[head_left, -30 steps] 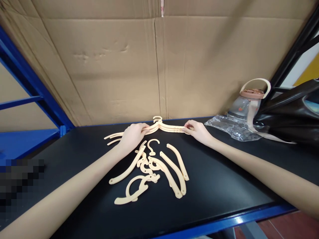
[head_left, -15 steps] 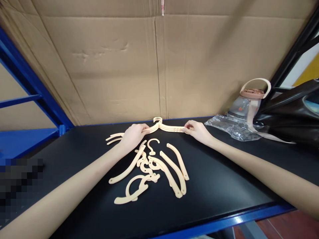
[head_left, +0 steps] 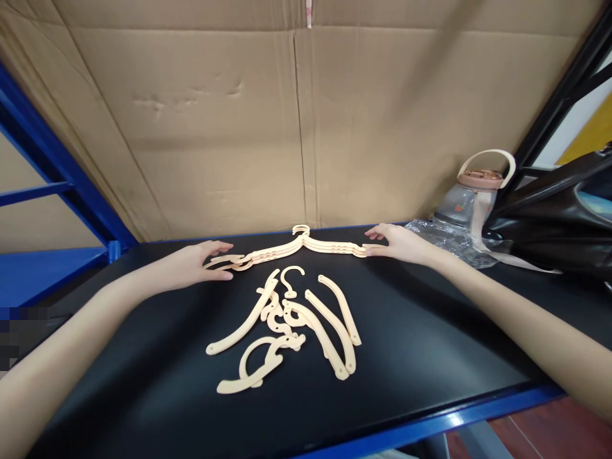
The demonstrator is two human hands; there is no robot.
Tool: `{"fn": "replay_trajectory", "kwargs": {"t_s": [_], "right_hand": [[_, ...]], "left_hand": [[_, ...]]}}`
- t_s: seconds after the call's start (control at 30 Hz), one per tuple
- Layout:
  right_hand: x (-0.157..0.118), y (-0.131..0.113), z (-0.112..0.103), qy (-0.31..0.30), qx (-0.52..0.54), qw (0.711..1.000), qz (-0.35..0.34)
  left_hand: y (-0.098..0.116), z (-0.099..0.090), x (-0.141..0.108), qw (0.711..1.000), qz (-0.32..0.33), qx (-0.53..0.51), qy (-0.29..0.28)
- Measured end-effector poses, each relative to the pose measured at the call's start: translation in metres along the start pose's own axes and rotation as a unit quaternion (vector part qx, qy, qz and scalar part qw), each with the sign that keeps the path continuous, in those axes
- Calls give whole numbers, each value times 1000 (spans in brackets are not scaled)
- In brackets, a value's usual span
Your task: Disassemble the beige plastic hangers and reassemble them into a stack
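Observation:
A small stack of cream clothes hangers (head_left: 329, 247) lies near the back of the black table, hooks pointing to the cardboard. My left hand (head_left: 194, 264) is around the stack's left end with thumb and fingers apart, open. At the other end, my right hand (head_left: 399, 244) is open too, its fingertips at or just beside the hanger tips; whether they touch, I cannot tell. Closer to me lie loose hanger parts: a single hook (head_left: 292, 280), a curved arm on the left (head_left: 243, 325), several arms on the right (head_left: 335, 306), and a jumble of overlapping pieces (head_left: 261, 366).
A clear bottle with a brown lid and strap (head_left: 471, 197) stands at the back right, crinkled plastic wrap (head_left: 430, 239) beside it. Cardboard (head_left: 215, 127) closes off the back. Blue frame posts (head_left: 57, 159) rise at left, and a blue edge (head_left: 430, 424) borders the table's front.
Both hands have moved outward along the hanger stack. My left hand has gone left to the far end and opened; my right hand has let go and shifted slightly right.

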State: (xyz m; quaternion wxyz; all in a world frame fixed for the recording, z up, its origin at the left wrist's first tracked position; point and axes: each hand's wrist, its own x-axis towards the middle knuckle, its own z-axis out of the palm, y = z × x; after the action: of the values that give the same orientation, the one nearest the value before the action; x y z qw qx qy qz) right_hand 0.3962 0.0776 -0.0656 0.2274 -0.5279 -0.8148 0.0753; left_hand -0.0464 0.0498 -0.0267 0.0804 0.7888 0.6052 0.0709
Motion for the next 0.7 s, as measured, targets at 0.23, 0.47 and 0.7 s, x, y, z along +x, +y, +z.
{"fn": "replay_trajectory", "kwargs": {"t_s": [0.23,0.47,0.7], "right_hand": [[0,9,-1,-53,-33,998,14],[0,9,-2,-70,-43,996,26],[2,12,2,-79,-43,995,36]], "left_hand": [[-11,7,-1,999,-12,33,22],[-12,8,-4,999,-2,30,24],[-10,12,-4,995,-3,91,50]]}}
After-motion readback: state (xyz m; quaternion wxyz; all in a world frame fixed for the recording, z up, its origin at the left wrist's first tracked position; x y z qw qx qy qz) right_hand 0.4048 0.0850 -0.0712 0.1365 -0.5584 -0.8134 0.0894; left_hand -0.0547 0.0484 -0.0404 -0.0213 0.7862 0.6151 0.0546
